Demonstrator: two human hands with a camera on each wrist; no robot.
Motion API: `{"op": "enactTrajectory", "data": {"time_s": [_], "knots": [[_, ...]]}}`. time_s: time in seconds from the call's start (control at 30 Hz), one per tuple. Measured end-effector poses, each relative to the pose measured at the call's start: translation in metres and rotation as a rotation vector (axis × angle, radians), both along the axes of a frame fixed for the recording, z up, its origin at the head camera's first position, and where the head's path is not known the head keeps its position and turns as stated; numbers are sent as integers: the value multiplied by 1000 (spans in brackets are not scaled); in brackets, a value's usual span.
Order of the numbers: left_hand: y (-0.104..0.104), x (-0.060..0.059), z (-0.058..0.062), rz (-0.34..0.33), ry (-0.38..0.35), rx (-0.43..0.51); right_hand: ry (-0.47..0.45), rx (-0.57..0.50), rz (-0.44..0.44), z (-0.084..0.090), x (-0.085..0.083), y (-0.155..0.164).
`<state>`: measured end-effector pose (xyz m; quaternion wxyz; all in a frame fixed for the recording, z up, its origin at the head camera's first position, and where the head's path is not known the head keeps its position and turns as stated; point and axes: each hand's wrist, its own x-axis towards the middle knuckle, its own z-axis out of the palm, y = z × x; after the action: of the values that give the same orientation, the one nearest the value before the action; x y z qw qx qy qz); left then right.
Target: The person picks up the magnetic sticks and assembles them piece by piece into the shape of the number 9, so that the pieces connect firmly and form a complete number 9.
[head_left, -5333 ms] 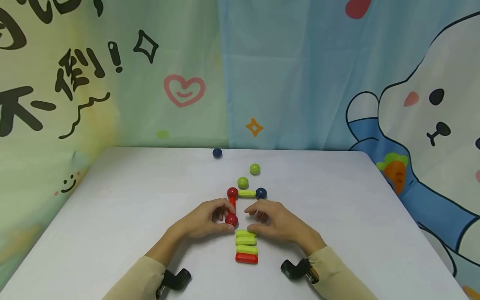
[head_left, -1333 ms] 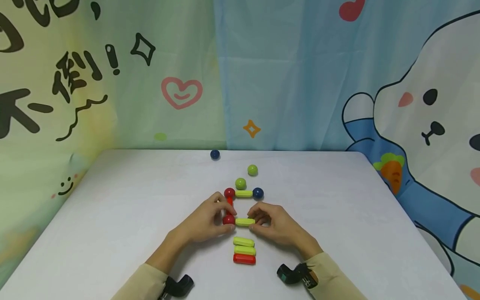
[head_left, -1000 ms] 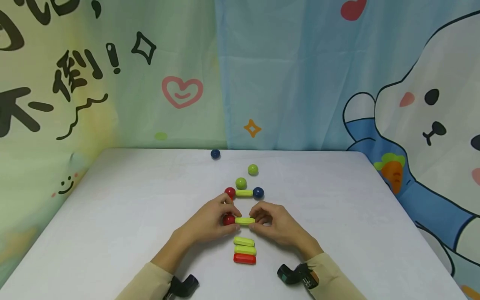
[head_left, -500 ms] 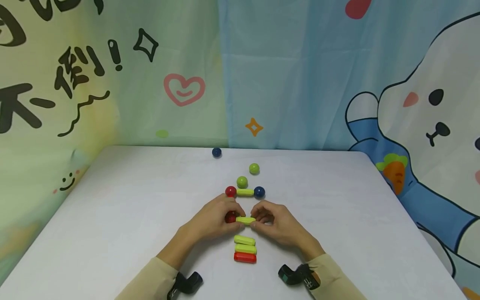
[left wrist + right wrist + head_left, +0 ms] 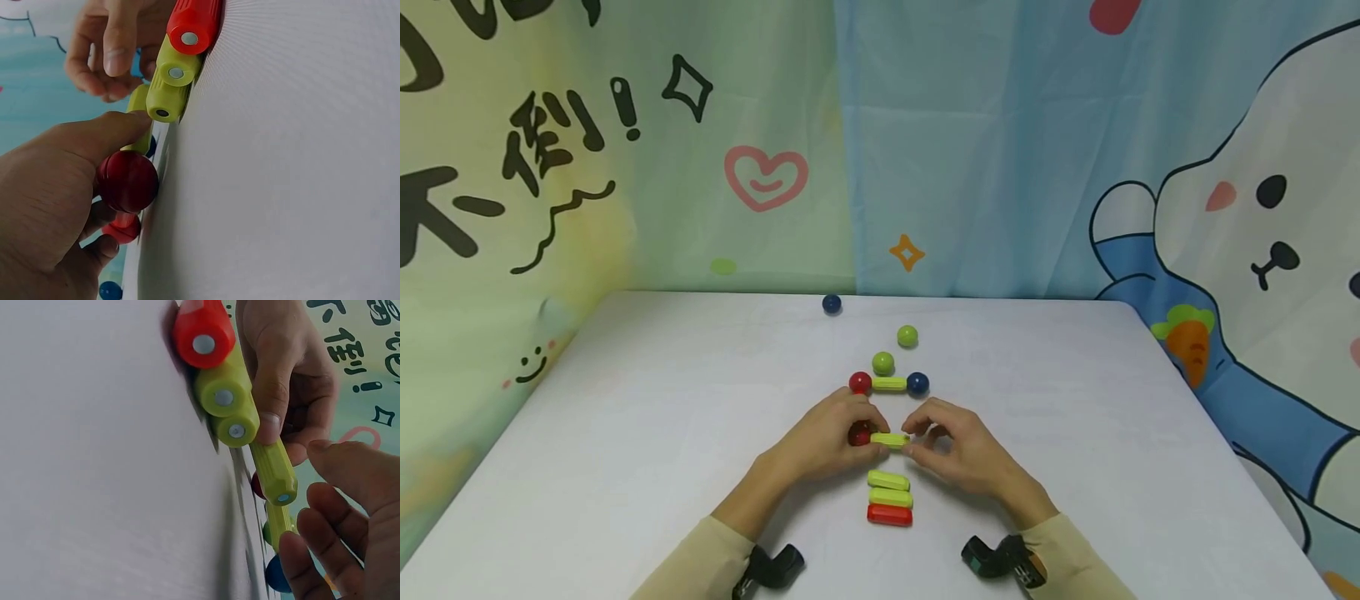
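My left hand pinches a yellow-green magnetic rod between thumb and fingers, close to where it meets a red ball. That ball sits within the curve of the left hand. My right hand is beside the rod's free end with its fingers loosely spread; in the right wrist view they stand apart from the silver-tipped end. Beyond, another red ball, a yellow-green rod and a dark blue ball form a row. A red rod linking the red balls is mostly hidden behind the left hand.
Two yellow-green rods and a red rod lie stacked side by side nearer the person. Two green balls and a dark blue ball rest farther back on the white table. A printed curtain hangs behind.
A yellow-green rod from the near group has come to the nearer red ball. The left hand has shifted right onto that joint, and the right fingers have just come off the rod's end.
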<state>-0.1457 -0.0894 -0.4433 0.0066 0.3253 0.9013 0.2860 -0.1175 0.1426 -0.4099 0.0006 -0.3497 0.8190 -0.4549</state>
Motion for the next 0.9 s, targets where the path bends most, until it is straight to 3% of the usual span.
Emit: {"op": "enactTrajectory", "data": {"time_s": [0.3,0.6,0.9], "knots": [[0,1,-2,9,-7,19,126,-4,111,-32,-10,3],[-1,1,-1,10,-17,14,148,-14,226,-33,-7,-2],[0,1,0,6,-3,3,70,42,236,-37,-5,-3]]}}
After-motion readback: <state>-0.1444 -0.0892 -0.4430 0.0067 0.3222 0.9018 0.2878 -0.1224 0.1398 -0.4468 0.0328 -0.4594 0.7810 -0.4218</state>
